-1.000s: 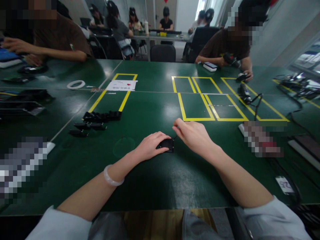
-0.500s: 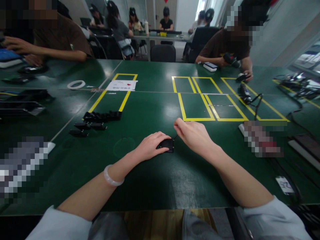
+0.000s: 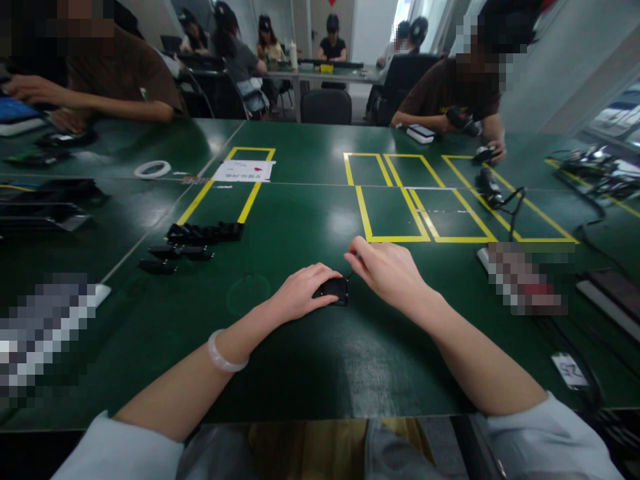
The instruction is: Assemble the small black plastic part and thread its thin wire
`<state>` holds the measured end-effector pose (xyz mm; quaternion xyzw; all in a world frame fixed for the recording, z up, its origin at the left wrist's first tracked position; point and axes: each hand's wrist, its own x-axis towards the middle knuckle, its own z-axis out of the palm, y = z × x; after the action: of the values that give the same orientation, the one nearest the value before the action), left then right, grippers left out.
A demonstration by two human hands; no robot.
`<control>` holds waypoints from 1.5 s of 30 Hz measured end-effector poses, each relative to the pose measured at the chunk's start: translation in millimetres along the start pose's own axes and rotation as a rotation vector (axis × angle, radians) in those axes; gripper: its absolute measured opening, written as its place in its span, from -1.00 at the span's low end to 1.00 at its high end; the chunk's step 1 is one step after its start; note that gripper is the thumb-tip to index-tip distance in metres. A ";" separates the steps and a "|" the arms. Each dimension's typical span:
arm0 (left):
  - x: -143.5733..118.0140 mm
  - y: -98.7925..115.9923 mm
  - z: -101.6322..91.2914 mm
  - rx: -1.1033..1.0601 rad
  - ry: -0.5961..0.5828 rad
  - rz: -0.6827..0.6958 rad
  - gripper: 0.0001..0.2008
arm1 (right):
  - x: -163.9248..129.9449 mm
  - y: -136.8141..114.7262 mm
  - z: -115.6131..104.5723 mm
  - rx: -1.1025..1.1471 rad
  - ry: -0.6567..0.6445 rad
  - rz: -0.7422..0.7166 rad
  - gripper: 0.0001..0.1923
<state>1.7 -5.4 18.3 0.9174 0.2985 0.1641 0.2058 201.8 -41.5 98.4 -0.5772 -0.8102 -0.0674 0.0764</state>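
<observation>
A small black device [image 3: 334,289] lies on the green table [image 3: 300,360] in front of me. My left hand [image 3: 303,292] rests on its left side and pins it to the table. Just to its right, my right hand [image 3: 387,270] has its fingers pinched together on a thin dark tool whose tip touches the device's right end. The tool is mostly hidden by my fingers.
Several black parts [image 3: 193,240] lie in a group at the left. Yellow tape boxes [image 3: 415,200] mark the table beyond my hands. A white tape roll [image 3: 152,169] and a paper sheet [image 3: 243,171] lie farther back. Cables and a tool [image 3: 493,190] sit at the right. Other people work around the table.
</observation>
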 end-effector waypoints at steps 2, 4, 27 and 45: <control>0.1 0.5 -0.8 0.006 -0.008 -0.004 -0.64 | 0.4 0.2 1.1 -0.030 0.001 0.009 -0.66; 0.0 0.4 -1.2 0.010 -0.010 -0.012 -0.64 | 0.2 0.0 1.8 -0.006 0.007 0.009 -0.68; -0.1 -0.5 -0.4 0.005 -0.006 -0.002 -0.63 | -1.3 -2.0 -2.7 0.068 0.004 -0.030 -0.73; -0.4 1.0 -1.8 -0.001 -0.005 -0.003 -0.63 | -0.5 0.2 -1.0 0.032 -0.015 0.013 -0.69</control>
<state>1.1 -5.9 20.3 0.9173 0.2993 0.1614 0.2070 202.2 -42.1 99.3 -0.5815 -0.8081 -0.0498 0.0801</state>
